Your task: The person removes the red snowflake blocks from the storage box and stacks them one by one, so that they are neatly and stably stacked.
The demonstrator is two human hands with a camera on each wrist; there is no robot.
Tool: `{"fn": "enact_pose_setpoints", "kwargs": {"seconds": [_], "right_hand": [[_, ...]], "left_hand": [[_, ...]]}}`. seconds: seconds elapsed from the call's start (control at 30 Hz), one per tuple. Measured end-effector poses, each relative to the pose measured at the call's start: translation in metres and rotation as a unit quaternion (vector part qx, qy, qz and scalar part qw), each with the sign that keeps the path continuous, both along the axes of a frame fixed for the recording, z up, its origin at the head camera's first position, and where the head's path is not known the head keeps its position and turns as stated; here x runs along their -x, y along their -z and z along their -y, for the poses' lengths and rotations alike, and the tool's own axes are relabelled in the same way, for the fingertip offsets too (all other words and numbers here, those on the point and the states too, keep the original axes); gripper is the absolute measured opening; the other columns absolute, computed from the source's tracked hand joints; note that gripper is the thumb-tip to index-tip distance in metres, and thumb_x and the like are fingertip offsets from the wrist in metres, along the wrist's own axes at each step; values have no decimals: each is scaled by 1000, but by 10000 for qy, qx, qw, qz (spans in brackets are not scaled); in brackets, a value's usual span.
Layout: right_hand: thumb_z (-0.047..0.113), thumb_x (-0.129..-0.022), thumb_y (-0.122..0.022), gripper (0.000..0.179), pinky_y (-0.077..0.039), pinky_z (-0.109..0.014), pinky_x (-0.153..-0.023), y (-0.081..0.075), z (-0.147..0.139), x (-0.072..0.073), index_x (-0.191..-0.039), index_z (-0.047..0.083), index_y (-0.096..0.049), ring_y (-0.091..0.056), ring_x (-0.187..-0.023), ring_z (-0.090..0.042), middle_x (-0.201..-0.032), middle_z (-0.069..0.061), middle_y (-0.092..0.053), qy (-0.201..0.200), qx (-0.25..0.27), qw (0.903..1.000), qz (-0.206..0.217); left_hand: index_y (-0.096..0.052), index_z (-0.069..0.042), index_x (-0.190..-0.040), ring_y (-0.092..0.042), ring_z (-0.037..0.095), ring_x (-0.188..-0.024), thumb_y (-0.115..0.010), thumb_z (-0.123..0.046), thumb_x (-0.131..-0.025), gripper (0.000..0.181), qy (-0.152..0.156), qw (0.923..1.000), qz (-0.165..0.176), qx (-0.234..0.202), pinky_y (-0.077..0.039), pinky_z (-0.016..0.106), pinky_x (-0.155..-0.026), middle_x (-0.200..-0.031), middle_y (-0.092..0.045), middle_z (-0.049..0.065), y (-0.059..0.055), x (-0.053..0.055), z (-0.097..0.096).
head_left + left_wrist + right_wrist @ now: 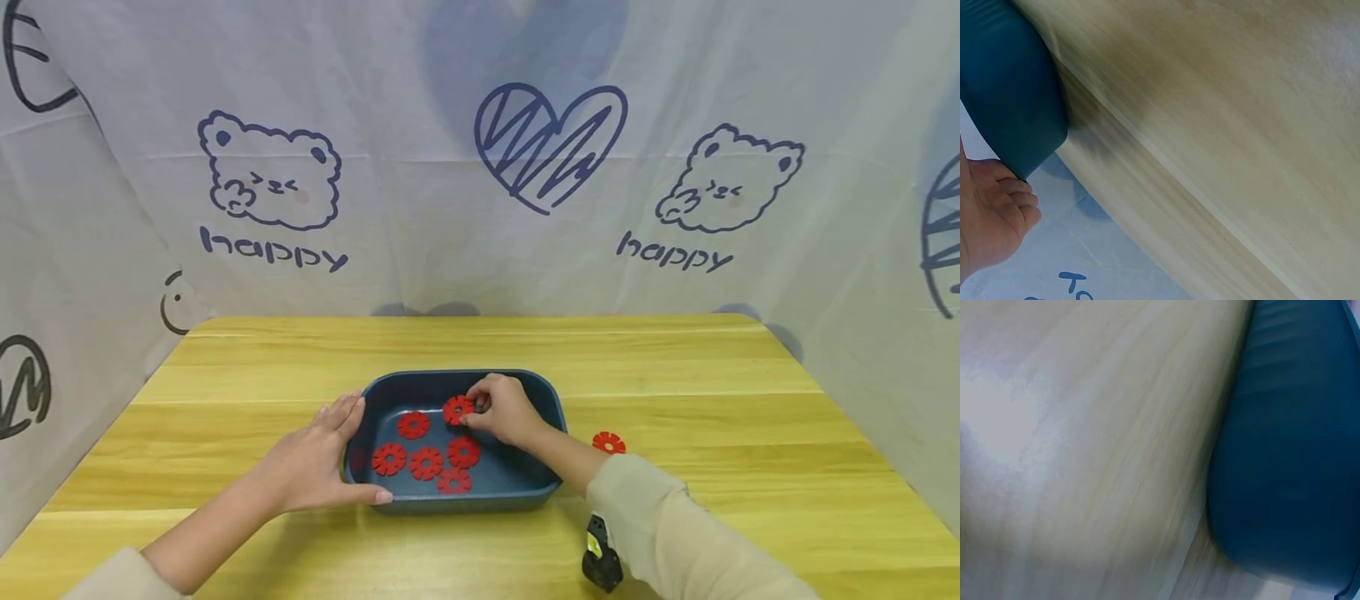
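Note:
A dark blue rectangular tray (465,504) holds several red, notched plastic building discs, such as this disc (388,459) near its left end. My left hand (322,462) holds the tray's left end, the fingers over the left rim and the thumb along the front rim. In the left wrist view, the curled fingers of this hand (1000,212) meet the tray's rim (1019,125). Inside the tray, toward the back, my right hand (506,410) pinches a red building disc (454,410) between thumb and fingers. The right wrist view shows only the tray's outer wall (1291,456) and tabletop.
Right of the tray, another red disc (608,442) lies on the wooden table (712,400), close to the right forearm. A black device (602,558) sits by the right sleeve. A white cloth (420,208) with drawn bears and hearts hangs behind the table.

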State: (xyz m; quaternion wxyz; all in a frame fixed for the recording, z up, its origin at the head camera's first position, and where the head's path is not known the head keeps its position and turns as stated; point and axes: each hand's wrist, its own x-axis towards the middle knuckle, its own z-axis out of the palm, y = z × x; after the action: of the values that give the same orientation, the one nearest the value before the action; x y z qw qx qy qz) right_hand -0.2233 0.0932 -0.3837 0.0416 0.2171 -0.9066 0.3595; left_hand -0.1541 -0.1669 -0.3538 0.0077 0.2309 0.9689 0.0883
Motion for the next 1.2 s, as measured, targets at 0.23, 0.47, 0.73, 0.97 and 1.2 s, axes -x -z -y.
{"fn": "enact_pose_setpoints", "kwargs": {"seconds": [0.23,0.47,0.73,0.97,1.2], "right_hand": [[9,-71,-78,23,-43,-17,-60,-4,-7,-4,-90,-1,-70,-52,-67,-12,-77,-8,-61,132,307,9993,-168],[11,-74,-77,23,-45,-19,-62,-12,-17,-9,-92,-1,-70,-53,-69,-12,-80,-9,-61,190,543,9981,-240],[9,-72,-78,25,-47,-20,-62,-18,-27,-14,-94,-1,-70,-53,-68,-13,-79,-9,-61,380,845,9942,-555],[10,-71,-79,26,-50,-23,-64,-16,-39,-22,-93,0,-70,-56,-69,-15,-79,-8,-62,575,1028,9883,-973],[9,-70,-80,27,-51,-24,-65,-17,-53,-30,-93,0,-69,-57,-70,-18,-81,-8,-63,496,1087,9856,-1196]], "left_hand": [[-31,8,-141,-30,44,-134,-59,-76,-65,117,-17,10000,34,-3,-42,55,-96,-148,-29,26,2,0,1],[-32,8,-141,-30,43,-135,-59,-77,-65,117,-9,10000,-30,-26,-41,55,-97,-148,-29,26,4,1,0],[-32,8,-140,-33,47,-132,-59,-77,-65,117,-22,10000,-35,8,-44,56,-93,-148,-28,26,2,-1,1],[-32,8,-140,-32,46,-133,-59,-77,-65,117,-20,10000,-49,11,-43,56,-94,-148,-29,26,2,0,1],[-32,8,-140,-32,45,-133,-59,-77,-65,117,-16,10000,2,6,-43,56,-95,-148,-29,26,2,0,0]]}}
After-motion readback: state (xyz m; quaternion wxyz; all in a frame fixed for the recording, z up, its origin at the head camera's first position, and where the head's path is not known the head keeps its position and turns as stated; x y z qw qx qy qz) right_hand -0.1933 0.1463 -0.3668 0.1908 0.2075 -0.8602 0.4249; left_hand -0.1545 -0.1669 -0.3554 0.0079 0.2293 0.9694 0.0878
